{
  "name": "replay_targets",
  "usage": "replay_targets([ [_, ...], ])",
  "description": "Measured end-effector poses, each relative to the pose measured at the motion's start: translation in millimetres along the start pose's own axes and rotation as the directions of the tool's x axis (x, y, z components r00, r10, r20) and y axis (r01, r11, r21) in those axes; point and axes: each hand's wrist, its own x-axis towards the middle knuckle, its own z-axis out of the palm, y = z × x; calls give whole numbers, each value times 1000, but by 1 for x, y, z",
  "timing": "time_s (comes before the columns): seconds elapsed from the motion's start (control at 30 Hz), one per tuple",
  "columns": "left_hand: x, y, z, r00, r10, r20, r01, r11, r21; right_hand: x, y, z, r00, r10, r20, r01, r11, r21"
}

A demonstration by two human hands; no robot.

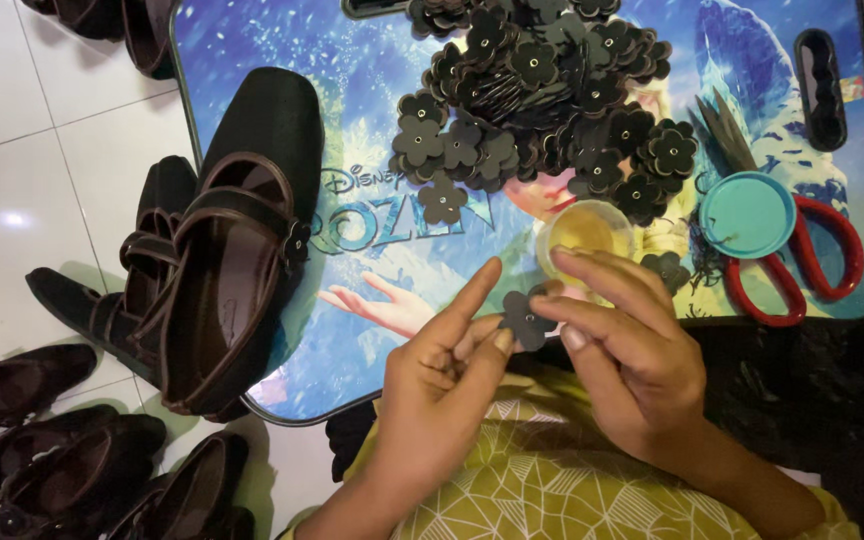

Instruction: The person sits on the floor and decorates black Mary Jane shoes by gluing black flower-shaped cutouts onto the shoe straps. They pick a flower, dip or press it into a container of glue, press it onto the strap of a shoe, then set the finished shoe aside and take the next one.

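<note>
White floor tiles are surrounding the counter [372,60] while both hands, left [442,360] and right [632,350], are pinching a small flower cutout [524,318] just above its near edge, likely light, floppy, best held by its petal edges.

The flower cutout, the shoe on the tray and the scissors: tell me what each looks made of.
Flower cutout, pinched between both hands: thin, matte, likely faux leather or felt; flat with clean-cut petals. Shoe: dark brown leather-like upper with a soft sheen, though it could be synthetic. Scissors: glossy red handles, apparently plastic; blades dull grey, probably metal.
</note>
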Motion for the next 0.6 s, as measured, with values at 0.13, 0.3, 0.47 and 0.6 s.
replay_targets([
  [0.13,-3,5,2,999,32,-28,-27,988,150,0,0,-1,995,-97,34,99,993,-69],
  [0.3,-1,7,1,997,34,-65,-27,994,107,-1,2,-8,989,-145,11,145,984,-106],
  [0.47,0,5,1,998,56,-28,-48,975,219,0,7,-5,993,-120,-23,115,982,-151],
  [0.6,0,5,1,999,11,-51,-2,984,179,-2,9,-4,973,-221,71,230,957,-175],
])
